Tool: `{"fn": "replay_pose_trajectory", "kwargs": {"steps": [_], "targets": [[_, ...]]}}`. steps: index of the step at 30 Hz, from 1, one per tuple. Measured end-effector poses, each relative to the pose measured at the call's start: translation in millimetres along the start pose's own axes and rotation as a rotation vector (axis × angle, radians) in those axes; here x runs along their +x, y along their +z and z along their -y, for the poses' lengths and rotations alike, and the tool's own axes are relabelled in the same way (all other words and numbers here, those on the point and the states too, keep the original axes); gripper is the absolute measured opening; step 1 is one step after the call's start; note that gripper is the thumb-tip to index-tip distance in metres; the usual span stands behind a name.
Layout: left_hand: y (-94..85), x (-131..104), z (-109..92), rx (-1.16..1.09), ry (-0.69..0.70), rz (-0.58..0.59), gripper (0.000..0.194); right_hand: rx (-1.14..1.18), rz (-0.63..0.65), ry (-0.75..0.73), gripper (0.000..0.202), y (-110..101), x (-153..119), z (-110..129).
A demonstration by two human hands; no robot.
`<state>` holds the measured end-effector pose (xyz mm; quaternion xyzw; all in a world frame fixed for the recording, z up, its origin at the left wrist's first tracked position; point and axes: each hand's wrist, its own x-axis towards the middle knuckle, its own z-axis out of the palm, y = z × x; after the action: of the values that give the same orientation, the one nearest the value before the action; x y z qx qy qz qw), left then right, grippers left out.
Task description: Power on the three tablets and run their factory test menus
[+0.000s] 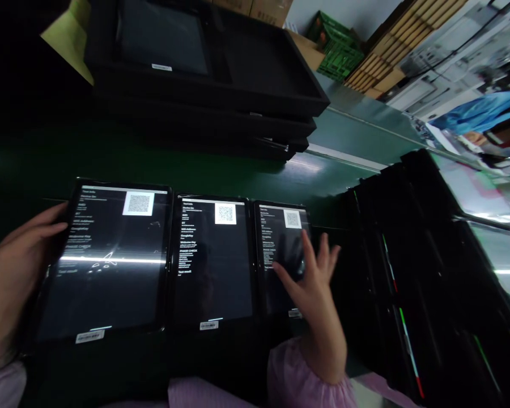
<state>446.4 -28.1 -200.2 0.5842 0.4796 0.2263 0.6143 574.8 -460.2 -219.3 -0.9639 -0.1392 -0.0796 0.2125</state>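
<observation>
Three tablets stand in a row, each lit with white test text and a QR code. My left hand (15, 272) grips the left edge of the left tablet (114, 294), its fingertips at the upper side of that edge; part of the hand is hidden by the tablet. The middle tablet (215, 283) lies beside it with no hand on it. Over the right tablet (276, 292) my right hand (317, 277) is open, fingers spread, the thumb and index finger in front of its screen. Whether they touch the glass I cannot tell. Small barcode labels mark the tablets' lower edges.
Behind the row, stacked black trays (263, 62) hold a dark-screened tablet (161, 37). Many black devices stand close together (408, 272) at my right. Farther back are a green crate (335, 45), cardboard dividers (391, 51) and a blue cloth-like item (471, 113). A yellow sheet (70, 39) hangs at upper left.
</observation>
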Motion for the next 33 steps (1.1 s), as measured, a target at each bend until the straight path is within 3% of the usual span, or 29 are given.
{"fn": "replay_pose_trajectory", "kwargs": {"steps": [4, 6, 9, 13, 18, 22, 26, 31, 33], "targets": [[0.2, -7.6, -3.2, -0.176, -0.065, 0.072, 0.043, -0.010, -0.296, 0.052, 0.087, -10.3, 1.0, -17.5], [-2.5, -9.4, -2.6, -0.191, -0.073, 0.111, 0.045, 0.066, -0.392, 0.073, 0.082, -11.8, 2.3, -6.5], [-8.1, -9.3, 1.2, -0.191, -0.073, 0.163, 0.049, 0.182, -0.404, -0.012, 0.068, -7.7, 1.4, 29.1], [-13.8, -7.6, 7.2, -0.156, -0.058, 0.218, 0.058, 0.235, -0.260, -0.259, 0.045, 5.0, -8.2, 85.0], [-17.6, -7.4, 9.6, -0.092, -0.061, 0.315, 0.075, 0.276, 0.061, -0.516, 0.029, 18.8, -33.2, 146.7], [-18.6, -6.7, 11.5, -0.197, -0.054, 0.315, 0.062, 0.267, 0.234, -0.618, 0.035, 27.7, -48.8, 177.0], [-18.3, -5.5, 12.2, -0.237, -0.043, 0.303, 0.054, 0.221, 0.226, -0.621, 0.029, 31.9, -44.0, 175.6], [-14.8, 0.8, 14.9, -0.283, -0.033, 0.323, 0.050, 0.227, -0.068, -0.457, 0.036, 23.7, -21.3, 148.4], [-11.6, 6.6, 16.6, -0.291, -0.023, 0.329, 0.053, 0.227, -0.124, -0.389, 0.037, 19.6, -14.4, 142.2]]}}
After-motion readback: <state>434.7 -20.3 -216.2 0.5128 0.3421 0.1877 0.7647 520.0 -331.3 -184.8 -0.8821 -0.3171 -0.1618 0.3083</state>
